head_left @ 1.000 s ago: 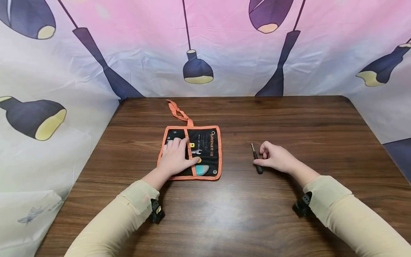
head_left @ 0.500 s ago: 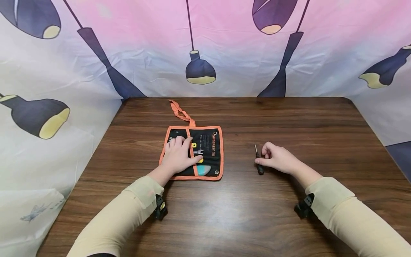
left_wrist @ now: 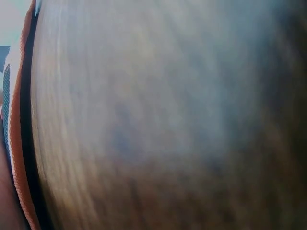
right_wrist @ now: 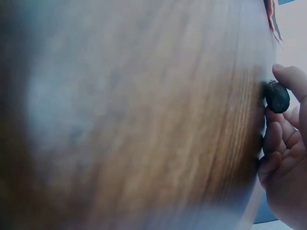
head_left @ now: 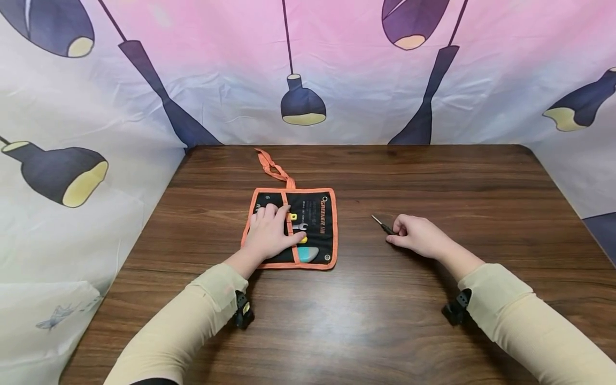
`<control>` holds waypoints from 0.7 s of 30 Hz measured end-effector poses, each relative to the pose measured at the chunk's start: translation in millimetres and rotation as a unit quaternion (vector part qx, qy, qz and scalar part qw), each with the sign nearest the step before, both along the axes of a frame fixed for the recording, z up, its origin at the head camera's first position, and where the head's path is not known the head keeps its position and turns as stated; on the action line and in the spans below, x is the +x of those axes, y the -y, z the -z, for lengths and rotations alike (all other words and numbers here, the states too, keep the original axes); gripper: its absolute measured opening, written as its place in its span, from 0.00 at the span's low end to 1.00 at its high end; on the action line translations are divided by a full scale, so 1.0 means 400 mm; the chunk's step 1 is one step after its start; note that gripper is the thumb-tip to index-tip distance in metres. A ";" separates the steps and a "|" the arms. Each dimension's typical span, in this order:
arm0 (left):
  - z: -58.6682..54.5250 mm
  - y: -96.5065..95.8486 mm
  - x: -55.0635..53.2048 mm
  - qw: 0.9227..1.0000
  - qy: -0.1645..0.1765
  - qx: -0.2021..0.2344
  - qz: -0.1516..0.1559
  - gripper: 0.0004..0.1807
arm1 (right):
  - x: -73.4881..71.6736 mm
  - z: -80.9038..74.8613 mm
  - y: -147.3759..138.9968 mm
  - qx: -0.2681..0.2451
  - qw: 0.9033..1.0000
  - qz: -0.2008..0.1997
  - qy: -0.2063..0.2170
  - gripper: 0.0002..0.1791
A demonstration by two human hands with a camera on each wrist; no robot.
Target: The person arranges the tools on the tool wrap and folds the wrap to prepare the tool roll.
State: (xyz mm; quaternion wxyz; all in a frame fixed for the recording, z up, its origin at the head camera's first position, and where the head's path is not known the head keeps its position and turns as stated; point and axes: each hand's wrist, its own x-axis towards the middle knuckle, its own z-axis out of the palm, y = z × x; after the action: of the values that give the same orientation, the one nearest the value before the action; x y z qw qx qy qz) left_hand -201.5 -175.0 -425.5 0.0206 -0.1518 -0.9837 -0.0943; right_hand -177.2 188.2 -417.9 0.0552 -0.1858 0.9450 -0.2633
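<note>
A black tool pouch (head_left: 317, 211) with orange trim lies flat on the table left of centre. My left hand (head_left: 267, 232) rests on its left part, fingers spread, the thumb over the orange strap. A small wrench (head_left: 302, 226), yellow pieces (head_left: 294, 216) and a teal-and-grey tool end (head_left: 308, 254) stick out from the strap. To the right, my right hand (head_left: 418, 235) pinches a small black screwdriver (head_left: 386, 228) between thumb and fingers, its metal tip pointing up-left. The right wrist view shows the rounded black handle end (right_wrist: 277, 97) at the thumb; the shaft is hidden there.
An orange tie strap (head_left: 271, 167) runs from the pouch toward the back of the wooden table (head_left: 337, 331). Behind stands a printed cloth backdrop (head_left: 231, 75) with lamp drawings. In the left wrist view the pouch's orange edge (left_wrist: 17, 134) shows at the left.
The screwdriver has turned: its tip swung left and its handle now lies within my right fingers. The left hand stays on the pouch. The head view has shifted slightly.
</note>
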 end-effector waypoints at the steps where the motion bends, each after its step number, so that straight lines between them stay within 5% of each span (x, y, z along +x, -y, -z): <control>1: 0.002 0.000 0.000 1.000 0.000 0.000 0.001 0.50 | -0.001 -0.001 0.001 0.001 1.000 0.001 -0.001 0.12; 21: 0.000 0.003 -0.006 1.000 0.002 0.016 0.000 0.51 | -0.077 -0.033 0.077 -0.005 1.000 0.007 -0.029 0.11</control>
State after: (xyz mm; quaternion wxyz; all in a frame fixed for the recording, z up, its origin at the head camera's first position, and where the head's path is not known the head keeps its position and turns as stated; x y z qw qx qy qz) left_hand -203.8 -176.3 -425.4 0.0213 -0.1514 -0.9821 -0.1104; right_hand -208.2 157.2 -404.8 0.0252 -0.1866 0.9462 -0.2631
